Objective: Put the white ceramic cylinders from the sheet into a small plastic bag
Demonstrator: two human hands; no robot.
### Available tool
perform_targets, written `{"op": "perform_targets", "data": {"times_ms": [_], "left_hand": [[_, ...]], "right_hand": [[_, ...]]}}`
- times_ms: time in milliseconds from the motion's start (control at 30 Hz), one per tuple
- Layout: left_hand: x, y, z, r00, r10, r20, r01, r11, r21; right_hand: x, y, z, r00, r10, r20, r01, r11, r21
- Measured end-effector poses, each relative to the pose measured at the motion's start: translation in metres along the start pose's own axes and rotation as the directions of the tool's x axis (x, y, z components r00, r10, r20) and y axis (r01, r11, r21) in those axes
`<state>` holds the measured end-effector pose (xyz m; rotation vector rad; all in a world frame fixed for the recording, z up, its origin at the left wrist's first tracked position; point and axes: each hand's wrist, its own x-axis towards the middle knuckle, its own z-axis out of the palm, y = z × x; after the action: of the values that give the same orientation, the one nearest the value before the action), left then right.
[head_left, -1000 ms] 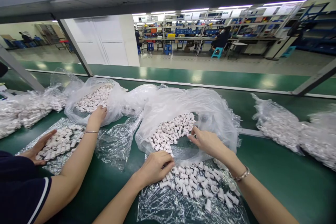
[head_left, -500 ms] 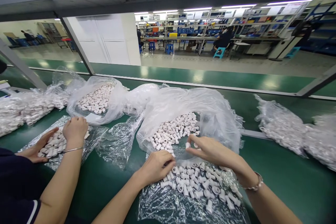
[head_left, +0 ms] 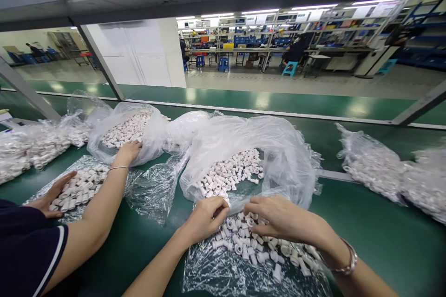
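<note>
My left hand [head_left: 209, 216] is closed at the near lip of a large clear plastic bag [head_left: 289, 148], its thumb and forefinger pinching the bag's edge. Inside that bag lie many small white plastic pipe fittings [head_left: 230, 169]. My right hand [head_left: 278, 218] hovers low over a loose pile of the same white fittings [head_left: 259, 246], thumb and fingers apart, with nothing visibly held. The pile rests on a flat sheet of crinkled clear plastic [head_left: 223, 274]. Part of the pile is hidden beneath my right hand.
A co-worker's hand [head_left: 130, 151] reaches to another bag of fittings [head_left: 127, 127] at left; their other hand [head_left: 52, 197] lies beside a smaller pile [head_left: 81, 185]. Filled bags [head_left: 376, 167] stand at right. A metal shelf post [head_left: 99, 62] rises behind the green bench [head_left: 153, 246].
My right hand has moved from the bag's opening down to the loose pile, its fitting let go into the bag. The co-worker's hand has shifted from their pile to their bag.
</note>
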<state>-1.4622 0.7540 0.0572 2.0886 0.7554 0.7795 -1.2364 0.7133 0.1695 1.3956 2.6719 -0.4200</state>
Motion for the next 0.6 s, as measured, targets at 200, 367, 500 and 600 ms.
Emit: {"op": "perform_targets", "data": {"times_ms": [200, 367, 500, 600], "left_hand": [[0.000, -0.001, 0.001, 0.998, 0.016, 0.064, -0.019, 0.999, 0.049], [0.000, 0.001, 0.001, 0.996, 0.011, 0.083, -0.015, 0.999, 0.048], [0.000, 0.002, 0.001, 0.996, 0.010, 0.085, -0.014, 0.999, 0.049], [0.000, 0.002, 0.001, 0.996, 0.013, 0.087, -0.018, 0.998, 0.055]], "right_hand": [[0.015, 0.034, -0.001, 0.942, 0.260, -0.210, -0.254, 0.966, 0.058], [0.036, 0.073, 0.026, 0.858, 0.413, -0.305, -0.448, 0.893, -0.051], [0.038, 0.084, 0.029, 0.864, 0.418, -0.281, -0.416, 0.907, 0.068], [0.035, 0.085, 0.018, 0.896, 0.400, -0.194, -0.243, 0.807, 0.538]]}}
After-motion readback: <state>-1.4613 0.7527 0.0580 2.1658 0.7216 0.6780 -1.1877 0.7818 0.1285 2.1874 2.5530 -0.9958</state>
